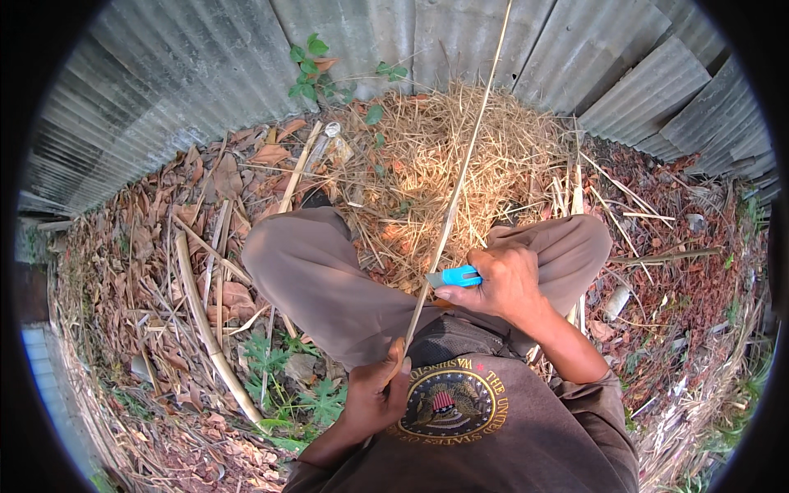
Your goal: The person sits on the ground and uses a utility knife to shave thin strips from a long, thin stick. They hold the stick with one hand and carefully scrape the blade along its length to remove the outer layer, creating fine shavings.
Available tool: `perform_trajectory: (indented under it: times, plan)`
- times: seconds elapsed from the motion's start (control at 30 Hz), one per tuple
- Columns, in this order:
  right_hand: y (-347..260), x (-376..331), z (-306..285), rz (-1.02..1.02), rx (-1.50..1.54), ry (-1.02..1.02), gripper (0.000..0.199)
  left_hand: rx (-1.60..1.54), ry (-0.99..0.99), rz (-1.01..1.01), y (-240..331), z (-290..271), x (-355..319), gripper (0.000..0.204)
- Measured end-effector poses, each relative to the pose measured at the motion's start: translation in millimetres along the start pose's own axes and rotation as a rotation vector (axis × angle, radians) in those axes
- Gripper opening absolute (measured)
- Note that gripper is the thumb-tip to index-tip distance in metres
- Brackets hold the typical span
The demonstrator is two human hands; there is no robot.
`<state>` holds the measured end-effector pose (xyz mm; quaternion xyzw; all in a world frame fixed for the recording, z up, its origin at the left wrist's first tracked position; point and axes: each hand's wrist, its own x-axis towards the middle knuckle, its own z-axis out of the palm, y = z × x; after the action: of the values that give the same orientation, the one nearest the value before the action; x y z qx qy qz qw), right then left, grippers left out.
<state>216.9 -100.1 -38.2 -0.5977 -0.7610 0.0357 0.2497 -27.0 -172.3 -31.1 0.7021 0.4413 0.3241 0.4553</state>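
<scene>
A long, thin strip of split bamboo or cane (457,193) slants from my lap up past the straw toward the metal wall. Its near end is pinched in my left hand (376,394), close to my belly. My right hand (508,281) is closed round a blue utility knife (460,277). The knife's short blade points left and meets the strip, or lies right beside it, a little beyond my left hand. Between my bent knees, a heap of dry straw-like shavings (468,148) lies under the strip.
Corrugated metal sheets (353,49) wall off the far side. Dry leaves (238,300) cover the ground at left, with a thick curved stick (209,329) among them. A clear plastic bottle (335,146) lies by the straw. At right are thin sticks (629,193) and a whitish cylinder (615,302).
</scene>
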Motion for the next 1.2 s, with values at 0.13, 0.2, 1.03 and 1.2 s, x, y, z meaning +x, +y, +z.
perform_trajectory:
  times: [0.13,0.2,1.03,1.2]
  plan:
    - [14,0,8,-0.052,-0.109,0.025,0.064,0.072,-0.026,-0.014,6,-3,0,0.035]
    - [15,3,7,-0.076,-0.125,0.054,0.065,0.091,-0.028,-0.016,7,-3,2,0.035]
    - [-2,-2,44,0.624,1.189,-0.361,0.069,-0.058,0.089,-0.026,0,5,8,0.026]
    - [-14,-13,39,0.43,0.718,-0.183,0.066,-0.024,0.035,-0.087,-1,4,-6,0.026]
